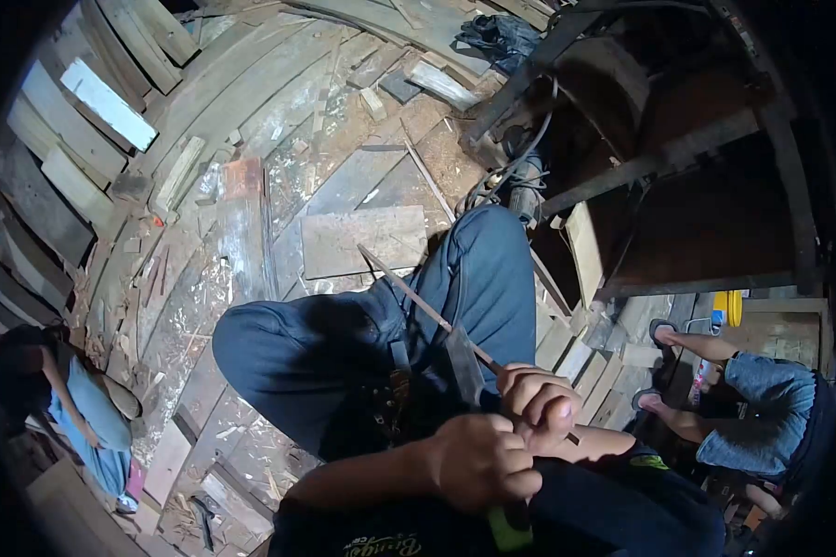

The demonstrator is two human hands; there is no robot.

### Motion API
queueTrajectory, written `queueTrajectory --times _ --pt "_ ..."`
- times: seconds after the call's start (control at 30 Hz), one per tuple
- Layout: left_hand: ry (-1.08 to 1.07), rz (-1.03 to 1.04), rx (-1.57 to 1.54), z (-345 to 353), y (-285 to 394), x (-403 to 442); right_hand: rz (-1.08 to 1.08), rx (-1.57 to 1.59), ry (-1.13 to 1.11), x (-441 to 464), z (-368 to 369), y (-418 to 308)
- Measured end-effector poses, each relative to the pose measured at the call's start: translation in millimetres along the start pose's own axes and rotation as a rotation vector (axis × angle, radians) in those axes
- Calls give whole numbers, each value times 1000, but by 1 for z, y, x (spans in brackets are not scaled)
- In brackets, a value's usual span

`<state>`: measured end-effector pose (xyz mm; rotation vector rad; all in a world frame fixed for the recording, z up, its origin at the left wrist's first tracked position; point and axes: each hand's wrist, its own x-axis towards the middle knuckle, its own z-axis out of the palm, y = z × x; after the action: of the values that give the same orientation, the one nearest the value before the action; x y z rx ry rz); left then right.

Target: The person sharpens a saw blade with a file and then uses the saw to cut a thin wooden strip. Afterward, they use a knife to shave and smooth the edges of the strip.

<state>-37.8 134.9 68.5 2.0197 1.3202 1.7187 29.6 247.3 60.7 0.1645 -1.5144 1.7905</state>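
My left hand point(485, 464) is closed in a fist, with a green handle end point(509, 529) showing below it. Beyond that fist rises the flat grey blade of a knife point(464, 364), lying against a thin wooden stick point(418, 302). My right hand point(541, 405) is wrapped round the stick near its lower end, just above my left hand. From there the stick slants up and left over my bent legs, and its short end pokes out below my right fingers. The fingers of my left hand hide most of the knife's handle.
A flat board point(362, 239) lies on the plank floor before my knees, among shavings and offcuts. Power tools with cables point(525, 186) lie near a dark frame point(659, 158). One person point(93, 408) is at left, another point(762, 408) at right, near a yellow bucket point(732, 306).
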Motion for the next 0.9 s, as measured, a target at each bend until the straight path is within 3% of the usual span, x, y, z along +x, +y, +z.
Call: queueTrajectory --times 0.07,0.2,0.27,0.33,0.4,0.5,0.6,0.77,0.8,0.87,0.9 --pt "216 48 -95 3 -18 -6 -3 14 -57 4 -3 -2" --pt "77 66 -87 -5 -2 1 -27 71 -299 14 -5 1" --pt "116 43 -43 -5 4 -4 -16 26 -375 15 -5 -1" --pt "302 14 -80 -9 -6 -13 -28 73 -329 13 -12 5" --pt "209 -35 -106 -18 -1 -16 -28 80 -345 16 -11 5" --pt "148 44 -101 -21 10 -13 -97 83 -552 17 -12 7" --pt "262 -12 -234 -27 7 -16 -66 105 -466 13 -17 6" --pt "96 27 -54 -32 17 -14 -61 109 -635 12 -15 4" --pt "237 -11 -145 -23 7 -13 -86 111 -644 11 -16 6" --pt "198 -80 -130 -25 7 -20 -108 110 -558 9 -13 8" --pt "197 -7 -123 -27 8 -19 -111 114 -566 11 -14 10"
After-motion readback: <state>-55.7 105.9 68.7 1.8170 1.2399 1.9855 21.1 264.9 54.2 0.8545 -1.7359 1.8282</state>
